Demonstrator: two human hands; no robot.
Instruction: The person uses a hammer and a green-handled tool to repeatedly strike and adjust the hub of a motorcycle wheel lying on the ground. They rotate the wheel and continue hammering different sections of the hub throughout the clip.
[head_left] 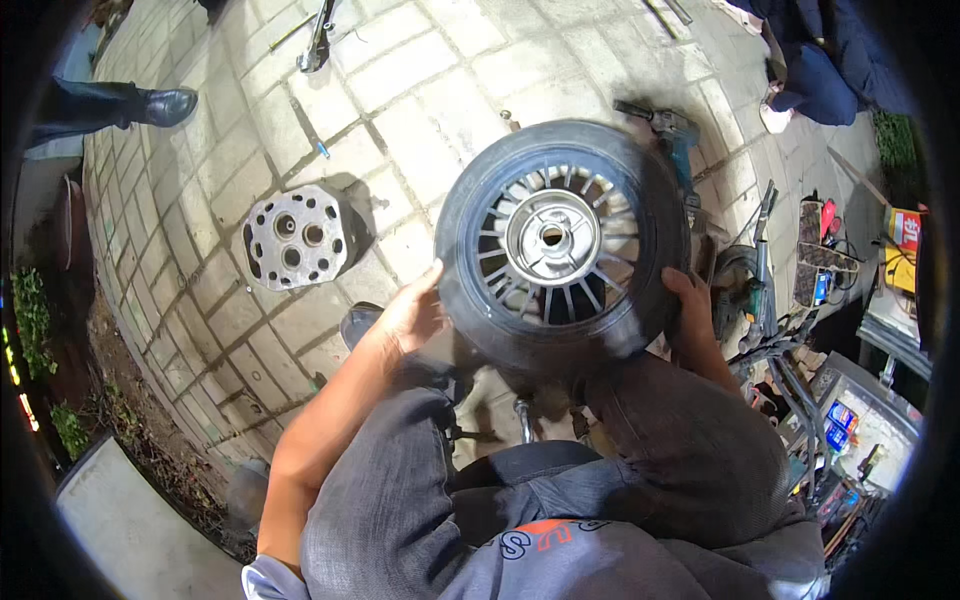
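1. Wheel (555, 265) is gripped by L hand (418, 312) at approx 8 o'clock & R hand (692, 312) at 4; underside hold can't be told.
2. Wheel, ahead at 12, is best kept steady, wt shared evenly.
3. Power tool (672, 130) (approx 2) & metal block (293, 238) (9) shouldn't be knocked.

The two hands are level with each other and well apart, the left hand (418, 312) and right hand (690, 305) facing inward in a hold from both sides. The left fingers are mostly hidden. The left forearm (335, 420) is bare and slants up and inward from the lower left; the right forearm (712, 362) shows only briefly above the right thigh (700, 430). Both knees are bent and spread, with the left thigh (370, 480) beside the left arm and the torso (590, 555) low between them.
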